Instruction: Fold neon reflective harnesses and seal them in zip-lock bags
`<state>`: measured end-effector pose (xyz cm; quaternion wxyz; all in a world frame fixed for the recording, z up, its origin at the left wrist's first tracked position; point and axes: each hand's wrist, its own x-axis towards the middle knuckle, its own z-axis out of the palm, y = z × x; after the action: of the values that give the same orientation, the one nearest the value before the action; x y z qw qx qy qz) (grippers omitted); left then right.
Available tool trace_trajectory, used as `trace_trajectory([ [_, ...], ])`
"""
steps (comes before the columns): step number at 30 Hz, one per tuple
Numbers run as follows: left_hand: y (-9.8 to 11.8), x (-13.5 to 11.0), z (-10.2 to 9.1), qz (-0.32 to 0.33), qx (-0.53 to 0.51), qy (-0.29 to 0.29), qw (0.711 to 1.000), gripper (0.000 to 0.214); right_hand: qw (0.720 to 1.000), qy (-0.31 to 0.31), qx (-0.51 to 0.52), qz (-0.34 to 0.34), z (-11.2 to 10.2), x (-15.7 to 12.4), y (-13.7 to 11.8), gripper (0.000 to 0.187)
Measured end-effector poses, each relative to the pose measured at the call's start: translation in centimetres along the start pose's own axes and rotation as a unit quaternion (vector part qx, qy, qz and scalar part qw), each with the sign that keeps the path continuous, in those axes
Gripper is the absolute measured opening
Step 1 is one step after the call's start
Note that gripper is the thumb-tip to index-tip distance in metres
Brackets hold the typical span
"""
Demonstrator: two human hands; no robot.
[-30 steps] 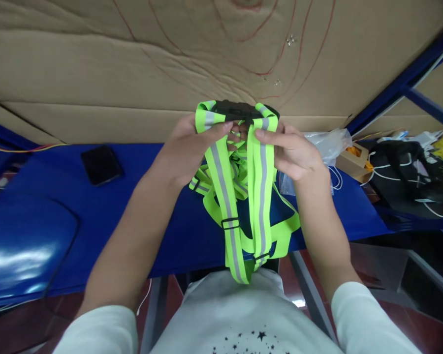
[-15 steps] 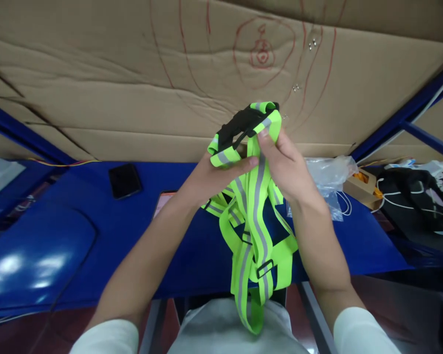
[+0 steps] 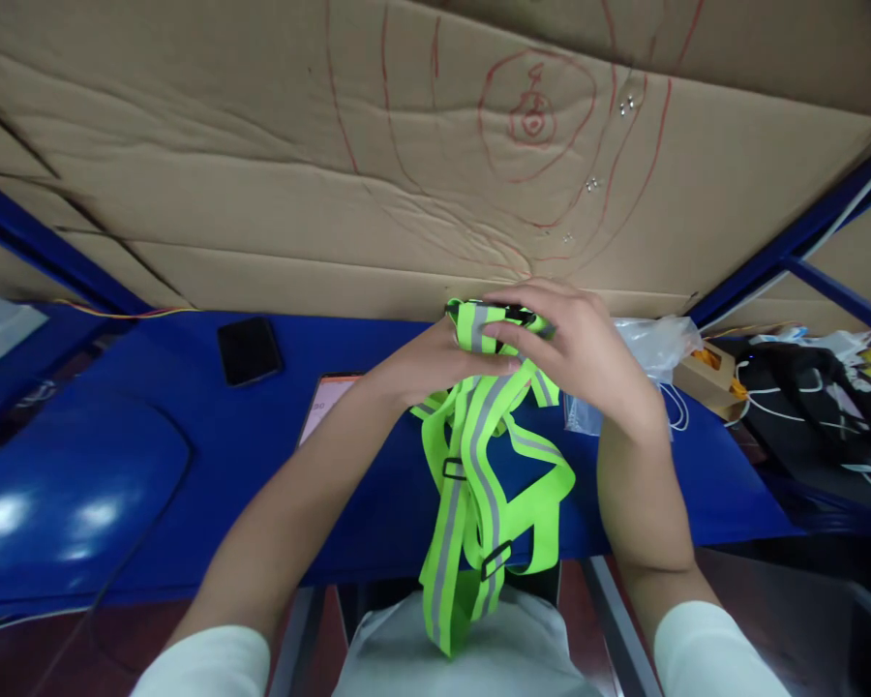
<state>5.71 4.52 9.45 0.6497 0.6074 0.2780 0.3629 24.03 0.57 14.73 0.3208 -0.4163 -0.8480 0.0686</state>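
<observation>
A neon-green reflective harness (image 3: 489, 426) with grey stripes and black buckles is bunched at its top between my hands. My left hand (image 3: 446, 363) grips it from the left, the thumb lying across the straps and the other fingers hidden behind. From the right, my right hand (image 3: 562, 339) closes over the top, its fingers wrapped on the folded band. Only a little of the black part shows under those fingers. Loose straps hang down past the table's front edge towards my lap.
A black phone (image 3: 249, 351) lies on the blue table (image 3: 247, 465). Behind my left forearm is a device with a lit pink screen (image 3: 326, 402). Clear plastic bags (image 3: 653, 344) and an open cardboard box (image 3: 707, 378) sit at the right. A cardboard panel (image 3: 261, 165) stands behind.
My hands have lowered the top of the harness towards the table. The right hand has moved from pinching the strap's side to folding over its top, and the black part is now mostly covered.
</observation>
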Motion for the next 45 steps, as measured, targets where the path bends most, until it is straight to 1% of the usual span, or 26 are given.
trace_trajectory([
  [1, -0.1, 0.0, 0.1, 0.002, -0.01, -0.007, 1.0, 0.042, 1.0, 0.017, -0.006, 0.016, 0.2, 0.1, 0.0, 0.031],
  [3, -0.1, 0.1, 0.3, -0.006, -0.035, -0.026, 0.999, 0.047, 0.998, 0.042, -0.006, 0.042, 0.6, 0.3, 0.2, 0.041],
  [5, 0.0, 0.1, 0.3, -0.038, -0.056, -0.052, 0.996, 0.05, 0.996, 0.061, 0.003, 0.065, 0.7, 0.4, 0.4, 0.047],
  [7, 0.1, 0.1, 0.2, -0.068, -0.066, -0.079, 0.992, 0.053, 0.993, 0.075, 0.023, 0.084, 0.7, 0.5, 0.6, 0.047],
  [9, 0.2, 0.0, 0.0, -0.076, -0.062, -0.1, 0.99, 0.052, 0.987, 0.095, 0.07, 0.108, 0.6, 0.5, 0.8, 0.041],
  [11, 0.2, -0.2, -0.1, -0.078, -0.047, -0.111, 0.99, 0.05, 0.971, 0.116, 0.148, 0.145, 0.5, 0.5, 1.2, 0.032],
  [13, 0.3, -0.4, 0.0, -0.08, -0.032, -0.111, 0.99, 0.05, 0.949, 0.121, 0.226, 0.184, 0.5, 0.6, 1.6, 0.038],
  [15, 0.3, -0.6, 0.3, -0.079, -0.029, -0.103, 0.991, 0.05, 0.933, 0.094, 0.278, 0.208, 0.6, 0.6, 2.1, 0.044],
  [17, 0.1, -0.7, 0.6, -0.078, -0.048, -0.117, 0.989, 0.048, 0.93, 0.051, 0.3, 0.206, 0.6, 0.5, 2.4, 0.041],
  [18, -0.1, -0.7, 0.7, -0.079, -0.067, -0.132, 0.986, 0.045, 0.935, 0.037, 0.294, 0.194, 0.7, 0.5, 2.5, 0.038],
  [19, -0.3, -0.7, 0.8, -0.079, -0.085, -0.149, 0.982, 0.041, 0.946, 0.035, 0.269, 0.177, 0.7, 0.4, 2.5, 0.035],
  [21, -0.7, -0.5, 0.7, -0.08, -0.104, -0.182, 0.975, 0.031, 0.976, 0.055, 0.164, 0.13, 0.6, 0.2, 2.3, 0.027],
  [22, -0.9, -0.4, 0.6, -0.079, -0.099, -0.188, 0.974, 0.027, 0.988, 0.059, 0.1, 0.105, 0.5, 0.1, 2.0, 0.026],
  [23, -1.0, -0.3, 0.4, -0.076, -0.087, -0.186, 0.976, 0.026, 0.995, 0.048, 0.042, 0.081, 0.4, -0.1, 1.8, 0.029],
  [25, -1.0, -0.2, -0.1, -0.067, -0.064, -0.18, 0.979, 0.027, 0.998, -0.018, -0.03, 0.043, 0.2, -0.4, 1.2, 0.041],
  [27, -0.8, -0.3, -0.5, -0.053, -0.053, -0.174, 0.982, 0.033, 0.995, -0.09, -0.047, 0.019, 0.2, -0.7, 0.7, 0.058],
  [28, -0.6, -0.3, -0.6, -0.049, -0.048, -0.176, 0.982, 0.036, 0.993, -0.109, -0.049, 0.015, 0.3, -0.7, 0.6, 0.064],
  [29, -0.5, -0.3, -0.7, -0.048, -0.042, -0.175, 0.982, 0.037, 0.992, -0.113, -0.05, 0.015, 0.3, -0.7, 0.5, 0.067],
  [31, -0.2, -0.3, -0.6, -0.051, -0.043, -0.157, 0.985, 0.036, 0.994, -0.102, -0.047, 0.017, 0.5, -0.7, 0.5, 0.064],
  [33, -0.2, -0.2, -0.3, -0.066, -0.082, -0.138, 0.985, 0.034, 0.995, -0.094, -0.035, 0.025, 0.4, -0.5, 0.5, 0.054],
  [35, -0.3, -0.1, 0.1, -0.086, -0.142, -0.131, 0.977, 0.033, 0.995, -0.089, -0.005, 0.047, 0.1, -0.4, 0.6, 0.043],
  [37, -0.3, -0.3, 0.5, -0.101, -0.166, -0.158, 0.968, 0.033, 0.994, -0.072, 0.042, 0.077, -0.2, -0.4, 0.8, 0.042],
  [38, -0.2, -0.5, 0.6, -0.102, -0.157, -0.178, 0.966, 0.033, 0.991, -0.066, 0.072, 0.089, -0.4, -0.4, 0.9, 0.044],
  [42, 0.7, -1.5, 0.7, -0.112, -0.063, -0.268, 0.955, 0.03, 0.974, -0.084, 0.179, 0.11, -0.7, -0.6, 0.9, 0.052],
  [43, 1.0, -1.7, 0.7, -0.115, -0.049, -0.277, 0.953, 0.03, 0.97, -0.079, 0.197, 0.121, -0.8, -0.7, 0.9, 0.052],
  [45, 1.2, -1.8, 0.5, -0.109, -0.036, -0.282, 0.953, 0.031, 0.958, -0.044, 0.236, 0.156, -0.8, -0.8, 0.8, 0.051],
])
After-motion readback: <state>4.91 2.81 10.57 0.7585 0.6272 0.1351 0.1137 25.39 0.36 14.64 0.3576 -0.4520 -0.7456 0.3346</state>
